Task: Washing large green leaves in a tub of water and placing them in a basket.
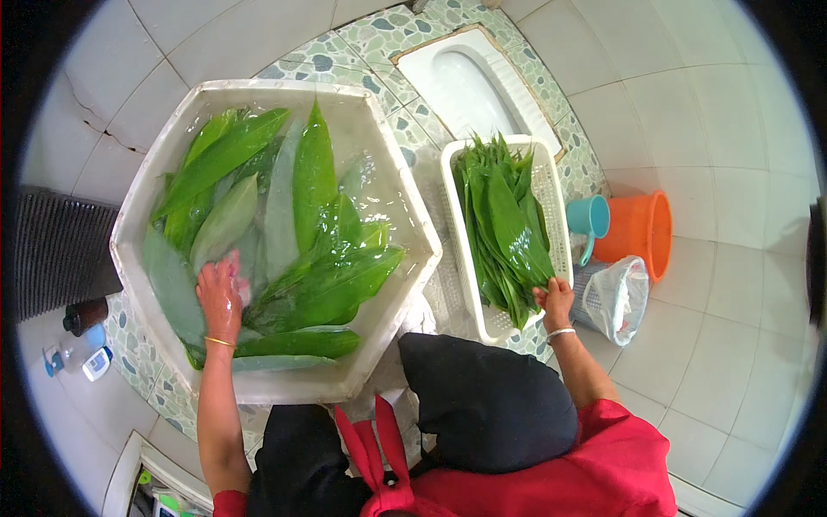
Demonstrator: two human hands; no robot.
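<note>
My left hand point(220, 297) is in the large white tub point(402, 185), its fingers curled round a small pink cloth-like thing point(244, 289), partly hidden by the hand. Long green leaves point(312, 172) float and lie under water around it, some dull side up. To the right, a white plastic basket point(562, 246) holds a stack of similar leaves point(508, 215), their pointed tips toward the far end. My right hand point(556, 299) pinches the near end of a leaf at the basket's near right rim.
Right of the basket stand a teal dipper point(588, 217), an orange bucket point(642, 233) and a bin with a clear bag point(615, 297). Beyond lies a white squat toilet point(474, 82). Bottles point(96, 364) and a black ridged panel point(65, 250) are at the left wall.
</note>
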